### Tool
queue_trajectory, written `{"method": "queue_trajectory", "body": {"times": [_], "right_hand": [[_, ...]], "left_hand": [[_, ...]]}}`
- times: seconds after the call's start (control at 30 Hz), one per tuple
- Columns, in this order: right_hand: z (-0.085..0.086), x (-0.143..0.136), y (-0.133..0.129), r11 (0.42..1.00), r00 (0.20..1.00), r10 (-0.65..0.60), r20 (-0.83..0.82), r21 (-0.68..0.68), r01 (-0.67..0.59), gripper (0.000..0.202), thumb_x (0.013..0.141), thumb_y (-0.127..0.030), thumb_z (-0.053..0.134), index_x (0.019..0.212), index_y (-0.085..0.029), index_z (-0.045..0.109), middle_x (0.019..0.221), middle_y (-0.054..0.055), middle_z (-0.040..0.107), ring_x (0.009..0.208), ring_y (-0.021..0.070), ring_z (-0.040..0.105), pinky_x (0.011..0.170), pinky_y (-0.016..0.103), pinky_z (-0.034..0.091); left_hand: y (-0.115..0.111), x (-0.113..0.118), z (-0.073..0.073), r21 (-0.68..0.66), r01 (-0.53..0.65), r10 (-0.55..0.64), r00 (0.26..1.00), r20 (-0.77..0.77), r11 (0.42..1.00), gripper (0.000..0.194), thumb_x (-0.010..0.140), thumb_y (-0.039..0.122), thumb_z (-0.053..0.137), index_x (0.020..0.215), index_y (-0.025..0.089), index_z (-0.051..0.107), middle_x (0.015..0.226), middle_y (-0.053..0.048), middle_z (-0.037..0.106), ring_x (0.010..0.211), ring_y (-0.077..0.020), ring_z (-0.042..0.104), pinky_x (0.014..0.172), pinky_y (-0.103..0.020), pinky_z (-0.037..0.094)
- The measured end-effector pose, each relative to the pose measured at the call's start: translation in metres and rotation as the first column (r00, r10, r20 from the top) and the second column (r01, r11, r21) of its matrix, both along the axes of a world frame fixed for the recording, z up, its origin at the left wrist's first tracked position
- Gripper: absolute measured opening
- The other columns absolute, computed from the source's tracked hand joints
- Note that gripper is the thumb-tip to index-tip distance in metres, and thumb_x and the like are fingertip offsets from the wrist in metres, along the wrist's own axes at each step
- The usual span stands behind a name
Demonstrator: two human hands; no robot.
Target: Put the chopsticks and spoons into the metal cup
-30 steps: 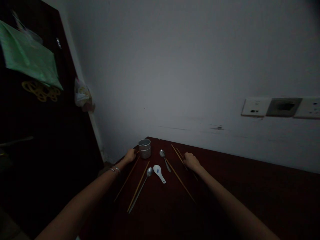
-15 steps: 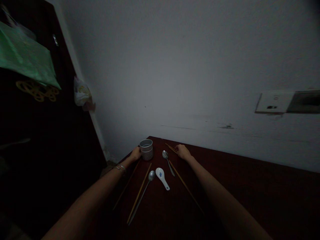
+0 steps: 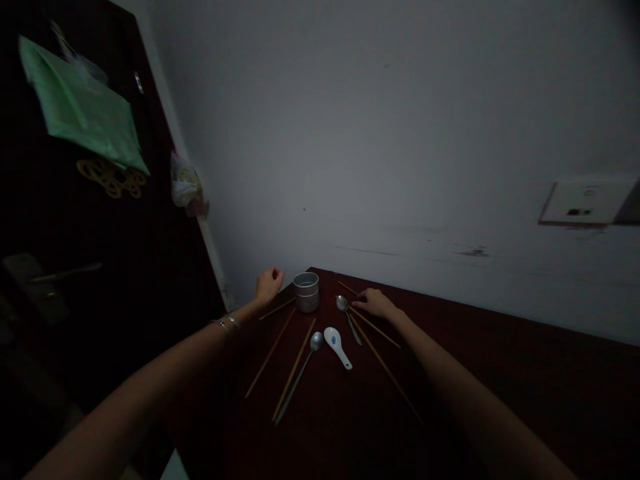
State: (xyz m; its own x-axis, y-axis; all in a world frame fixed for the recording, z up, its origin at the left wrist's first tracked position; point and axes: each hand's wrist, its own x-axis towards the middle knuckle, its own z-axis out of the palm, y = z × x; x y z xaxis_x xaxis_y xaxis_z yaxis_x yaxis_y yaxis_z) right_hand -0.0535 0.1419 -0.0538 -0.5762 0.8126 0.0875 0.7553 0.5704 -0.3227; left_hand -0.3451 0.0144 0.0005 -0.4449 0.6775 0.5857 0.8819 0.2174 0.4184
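My left hand (image 3: 269, 285) is raised just left of the silver metal cup (image 3: 307, 293), its fingers curled in a loose fist with nothing visible in it. Below it a short-looking chopstick (image 3: 277, 309) lies against the cup's left side. My right hand (image 3: 376, 303) is closed at the back right, its fingertips on a chopstick (image 3: 347, 287) that runs behind them. A second chopstick (image 3: 376, 326) lies under that hand. Beside it rests a metal spoon (image 3: 343, 303). In front are a white ceramic spoon (image 3: 336, 343) and a long-handled metal spoon (image 3: 316, 341).
More chopsticks lie spread on the dark red table (image 3: 330, 413): one at left (image 3: 270, 353), one beside the long spoon (image 3: 295, 367), one at right (image 3: 387, 367). The wall (image 3: 350, 167) rises behind. A dark door (image 3: 150, 233) with a handle (image 3: 65, 273) stands at left.
My left hand has let go near the cup and lifted away to the left; a chopstick shows there now. Under my right hand, the two chopsticks have come apart. The view has shifted left.
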Motion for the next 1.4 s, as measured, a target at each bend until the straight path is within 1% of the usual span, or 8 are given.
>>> {"method": "queue_trajectory", "body": {"times": [0.13, 0.23, 0.4, 0.53, 0.7, 0.9, 1.13, 1.4], "right_hand": [[-0.004, 0.023, 0.0, 0.994, 0.995, 0.102, -0.01, 0.025, -0.102, 0.043, 0.075, -0.047, 0.053, 0.103, -0.016, 0.064, 0.106, 0.01, 0.062, 0.097, 0.02, 0.056, 0.081, 0.024, 0.041], [-0.007, 0.038, 0.0, 0.986, 0.986, 0.163, 0.034, 0.028, -0.164, 0.034, 0.077, -0.039, 0.052, 0.098, -0.016, 0.065, 0.1, 0.009, 0.065, 0.093, 0.0189, 0.058, 0.079, 0.024, 0.041], [-0.007, 0.058, -0.006, 0.977, 0.974, 0.175, 0.141, 0.094, -0.189, 0.029, 0.074, -0.013, 0.048, 0.096, -0.016, 0.066, 0.099, 0.009, 0.064, 0.094, 0.0184, 0.058, 0.081, 0.024, 0.04], [-0.007, 0.068, -0.013, 0.978, 0.981, 0.114, 0.158, 0.153, -0.139, 0.033, 0.073, -0.008, 0.044, 0.1, -0.013, 0.064, 0.102, 0.013, 0.061, 0.096, 0.0205, 0.056, 0.081, 0.026, 0.039], [-0.009, 0.066, -0.015, 0.987, 0.992, 0.039, 0.119, 0.151, -0.057, 0.032, 0.074, -0.007, 0.043, 0.097, -0.011, 0.064, 0.103, 0.015, 0.059, 0.098, 0.0218, 0.056, 0.081, 0.027, 0.039], [-0.014, 0.051, -0.015, 0.992, 0.992, -0.121, 0.048, 0.052, 0.118, 0.024, 0.074, -0.015, 0.049, 0.092, -0.01, 0.064, 0.097, 0.016, 0.062, 0.092, 0.0233, 0.059, 0.073, 0.027, 0.041], [-0.012, 0.042, -0.024, 0.988, 0.989, -0.151, -0.005, -0.039, 0.15, 0.031, 0.069, -0.021, 0.056, 0.098, -0.011, 0.061, 0.094, 0.012, 0.064, 0.086, 0.0195, 0.06, 0.066, 0.023, 0.042], [0.001, 0.048, -0.07, 0.994, 1.0, -0.025, -0.005, 0.103, 0.026, 0.021, 0.077, -0.029, 0.047, 0.084, -0.015, 0.061, 0.096, 0.011, 0.061, 0.083, 0.0195, 0.06, 0.066, 0.025, 0.041]], "left_hand": [[-0.023, 0.02, 0.03, 0.063, 0.021, -0.013, 0.994, -0.113, 0.998, 0.035, 0.082, 0.03, 0.033, 0.06, 0.012, 0.054, 0.056, 0.001, 0.048, 0.056, -0.0092, 0.044, 0.054, -0.019, 0.03], [-0.047, 0.044, 0.034, -0.12, 0.156, -0.181, 0.955, -0.236, 0.98, 0.04, 0.082, 0.032, 0.031, 0.056, 0.012, 0.054, 0.053, 0.001, 0.048, 0.054, -0.0092, 0.045, 0.053, -0.019, 0.031], [-0.096, 0.065, 0.004, -0.67, 0.117, -0.443, 0.83, -0.34, 0.733, 0.035, 0.076, 0.041, 0.042, 0.072, 0.013, 0.063, 0.072, -0.009, 0.064, 0.067, -0.0179, 0.059, 0.062, -0.026, 0.042], [-0.121, 0.061, -0.022, -0.852, -0.068, -0.338, 0.899, -0.278, 0.52, 0.042, 0.075, 0.045, 0.041, 0.087, 0.012, 0.064, 0.092, -0.017, 0.065, 0.084, -0.0263, 0.062, 0.068, -0.033, 0.047], [-0.133, 0.057, -0.026, -0.87, -0.048, -0.206, 0.964, -0.17, 0.491, 0.033, 0.074, 0.032, 0.044, 0.09, 0.011, 0.063, 0.098, -0.016, 0.064, 0.087, -0.024, 0.062, 0.068, -0.029, 0.049], [-0.143, 0.054, -0.02, -0.911, 0.209, 0.006, 0.974, 0.226, 0.355, 0.028, 0.073, 0.027, 0.043, 0.055, 0.011, 0.056, 0.056, -0.007, 0.061, 0.037, -0.0094, 0.047, 0.037, -0.019, 0.038], [-0.147, 0.047, -0.022, -0.892, 0.377, 0.213, 0.877, 0.43, 0.248, 0.032, 0.073, 0.026, 0.039, 0.048, 0.013, 0.054, 0.045, -0.004, 0.052, 0.035, -0.0089, 0.044, 0.035, -0.019, 0.037], [-0.127, 0.059, -0.025, -0.798, 0.171, -0.207, 0.976, 0.06, 0.577, 0.026, 0.072, 0.031, 0.046, 0.066, 0.011, 0.062, 0.066, -0.004, 0.061, 0.057, -0.0114, 0.054, 0.045, -0.017, 0.036]]}}
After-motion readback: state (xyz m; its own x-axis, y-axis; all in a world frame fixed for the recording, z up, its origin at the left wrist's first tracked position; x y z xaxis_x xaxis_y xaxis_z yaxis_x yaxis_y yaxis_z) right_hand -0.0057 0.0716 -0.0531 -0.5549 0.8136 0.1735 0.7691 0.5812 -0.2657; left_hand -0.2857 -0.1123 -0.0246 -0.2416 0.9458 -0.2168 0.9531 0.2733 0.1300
